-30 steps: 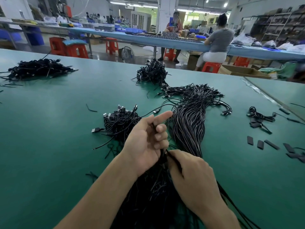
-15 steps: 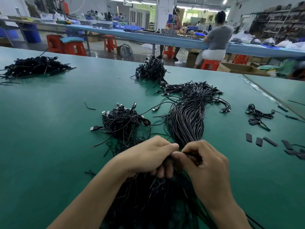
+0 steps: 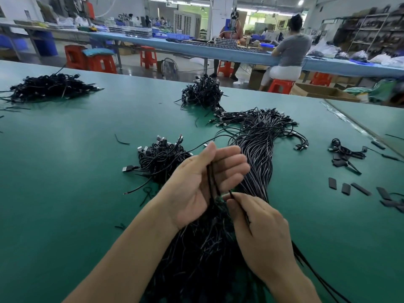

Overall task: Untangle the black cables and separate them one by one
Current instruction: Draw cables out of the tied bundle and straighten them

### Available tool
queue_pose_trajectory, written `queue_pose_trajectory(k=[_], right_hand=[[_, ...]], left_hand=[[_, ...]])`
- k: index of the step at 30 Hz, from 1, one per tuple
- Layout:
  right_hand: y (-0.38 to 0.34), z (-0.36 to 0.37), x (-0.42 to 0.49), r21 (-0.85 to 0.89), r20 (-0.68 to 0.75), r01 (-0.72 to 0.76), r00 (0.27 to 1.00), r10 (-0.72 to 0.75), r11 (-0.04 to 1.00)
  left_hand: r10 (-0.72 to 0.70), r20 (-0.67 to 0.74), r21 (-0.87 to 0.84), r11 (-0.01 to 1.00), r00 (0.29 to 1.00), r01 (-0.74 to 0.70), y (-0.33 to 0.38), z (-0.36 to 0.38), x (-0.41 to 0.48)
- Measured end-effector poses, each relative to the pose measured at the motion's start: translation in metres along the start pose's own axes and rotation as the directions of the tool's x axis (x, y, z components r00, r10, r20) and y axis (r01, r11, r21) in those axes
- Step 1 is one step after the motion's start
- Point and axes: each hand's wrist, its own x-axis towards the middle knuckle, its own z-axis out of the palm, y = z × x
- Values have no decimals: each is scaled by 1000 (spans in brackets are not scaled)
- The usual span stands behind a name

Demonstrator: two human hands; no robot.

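1. The black cables (image 3: 258,154) lie in a long sheaf down the green counter (image 3: 65,182). Their plug ends fan out at the far side, and the near ends sit in a snarl under the person's wrists.
2. The left hand (image 3: 203,184) is raised with its palm turned inward and its grip spread. The fingers are nearly straight, and a couple of strands run down across the palm rather than being clamped.
3. The right hand (image 3: 260,232) has its grip pinched on a single strand (image 3: 231,193), thumb and forefinger closed near the bare tip.
4. These look light, thin and limp — too soft to push, so they'd only answer to pulling. The jackets look smooth enough to slide lengthwise, though I'd expect the plugs to catch on loops.
5. The best hold, I'd judge, is near the free end, drawing along the sheaf while the other hand steadies the mass — a sideways yank would likely tighten the snarl.
6. A smaller heap (image 3: 161,158) sits just left of the sheaf.
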Motion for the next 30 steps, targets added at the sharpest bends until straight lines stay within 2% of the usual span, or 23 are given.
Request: queue_pose_trajectory(k=[3, 6, 8, 10, 12, 13, 16, 18, 19, 20, 23, 26, 28, 30], right_hand=[[0, 2, 0, 3, 14, 53, 998, -53, 999], [5, 2, 2, 49, 24, 76, 997, -78, 996], [7, 1, 3, 70, 17, 120, 992, -122, 990], [8, 0, 2, 119, -10, 142, 990, -141, 983], [9, -3, 1, 155, -55, 139, 990, -132, 978], [10, -3, 1, 167, -68, 137, 990, -127, 977], [10, -5, 1, 180, -93, 143, 987, -128, 973], [12, -6, 2, 165, -115, 140, 986, -122, 976], [13, -7, 2, 156, -123, 139, 985, -120, 978], [14, -6, 2, 150, -134, 141, 984, -121, 979], [13, -3, 2, 164, -168, 125, 981, -98, 978], [9, -2, 2, 173, -143, 17, 990, 8, 985], [6, -1, 1, 148, -91, -42, 994, 56, 988], [0, -2, 1, 76, -60, -22, 998, 27, 997]], left_hand=[[129, -72, 179, 977, 989, -115, -12, 0, 2], [254, -61, 503, 843, 965, -190, -19, 2, 1], [269, -5, 712, 677, 963, -186, -21, 4, -1], [229, 26, 883, 451, 973, -130, -22, 4, -3], [133, -15, 978, 208, 991, -14, -20, 4, -5], [73, -61, 985, 165, 996, 48, -18, 4, -6], [-153, -167, 959, 206, 974, 197, -9, 3, -9], [-234, -174, 958, 186, 957, 220, -2, 2, -12], [-255, -158, 952, 216, 954, 215, 1, 1, -13], [-270, -132, 935, 285, 954, 210, 3, 0, -14], [-294, 1, 791, 585, 956, 179, 11, 0, -15], [-238, 113, 467, 870, 965, 159, 17, -2, -14], [-143, 98, 243, 963, 985, 116, 19, 0, -12], [-36, 32, 110, 993, 999, 32, 17, 3, -9]])
